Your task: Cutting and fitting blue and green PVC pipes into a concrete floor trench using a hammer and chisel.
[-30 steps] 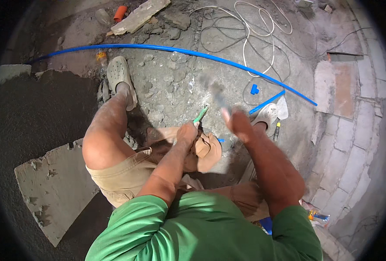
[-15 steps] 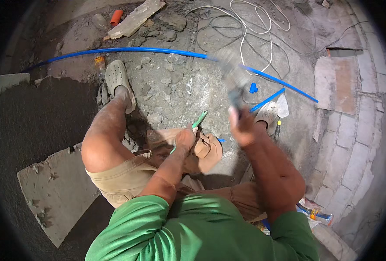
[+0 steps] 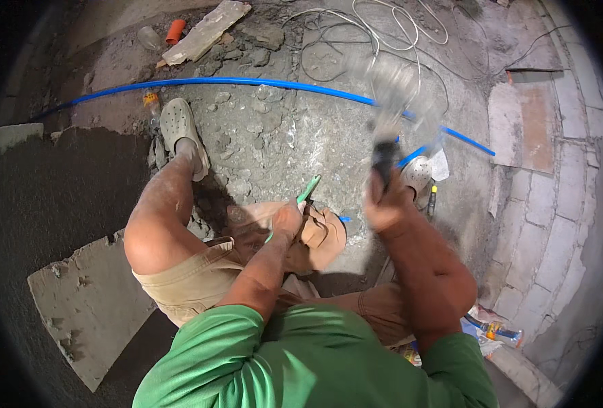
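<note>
My left hand (image 3: 286, 221) is closed on a green rod-like tool (image 3: 312, 183), perhaps a chisel, held low over the broken concrete floor (image 3: 247, 136) between my legs. My right hand (image 3: 390, 204) is raised to the right of it, wrapped round the dark grip (image 3: 386, 156) of a striking tool whose head is smeared by motion and cannot be made out. A tan cloth or bag (image 3: 325, 241) lies just beyond my left forearm. A yellow and black screwdriver (image 3: 433, 197) lies right of my right hand, near my shoe (image 3: 418, 170).
A long blue pipe (image 3: 247, 81) crosses ahead, with a shorter piece (image 3: 414, 154) near my right foot. Coiled cables (image 3: 410, 27), an orange pipe piece (image 3: 176, 31) and a rough board (image 3: 206, 30) lie beyond. Block edging (image 3: 549, 231) runs at right; dark mortar (image 3: 63, 197) lies left.
My right hand has risen and shifted slightly right, with the tool's blurred head swinging upward over the blue pipe. My left hand stays on the green tool, nearly in place.
</note>
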Demonstrator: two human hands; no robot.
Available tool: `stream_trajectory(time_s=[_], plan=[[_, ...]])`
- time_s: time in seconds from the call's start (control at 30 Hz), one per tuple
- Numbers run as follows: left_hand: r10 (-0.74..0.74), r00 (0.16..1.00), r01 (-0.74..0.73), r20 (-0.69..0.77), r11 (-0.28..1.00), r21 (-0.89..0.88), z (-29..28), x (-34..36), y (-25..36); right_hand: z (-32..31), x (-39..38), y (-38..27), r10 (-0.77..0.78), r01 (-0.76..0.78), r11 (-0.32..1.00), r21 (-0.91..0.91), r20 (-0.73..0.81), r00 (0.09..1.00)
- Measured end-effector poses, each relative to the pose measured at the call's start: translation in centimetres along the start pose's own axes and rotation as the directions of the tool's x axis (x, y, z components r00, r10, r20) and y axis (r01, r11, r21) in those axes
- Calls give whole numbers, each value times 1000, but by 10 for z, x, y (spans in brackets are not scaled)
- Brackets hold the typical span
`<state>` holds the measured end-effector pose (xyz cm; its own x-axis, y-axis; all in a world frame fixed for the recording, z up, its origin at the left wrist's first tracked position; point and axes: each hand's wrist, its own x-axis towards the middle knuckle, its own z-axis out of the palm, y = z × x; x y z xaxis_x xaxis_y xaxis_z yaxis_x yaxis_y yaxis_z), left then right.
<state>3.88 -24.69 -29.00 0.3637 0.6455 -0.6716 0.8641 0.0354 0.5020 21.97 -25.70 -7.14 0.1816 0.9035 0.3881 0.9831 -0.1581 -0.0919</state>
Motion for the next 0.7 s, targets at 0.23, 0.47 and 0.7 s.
stream_trajectory(time_s=[0.23, 0.47, 0.7], plan=[[-14, 997, 16, 73, 1000, -21, 2, 6, -13, 80, -56, 26, 320, -451, 892, -39, 760, 567], [-58, 998, 57, 32, 998, 30, 1, 7, -13, -19, 83, 2, 236, -322, 835, 446, 239, 942], [-27, 999, 25, 41, 999, 40, 2, -3, -3, 66, -90, 27, 373, -516, 855, -53, 755, 540]])
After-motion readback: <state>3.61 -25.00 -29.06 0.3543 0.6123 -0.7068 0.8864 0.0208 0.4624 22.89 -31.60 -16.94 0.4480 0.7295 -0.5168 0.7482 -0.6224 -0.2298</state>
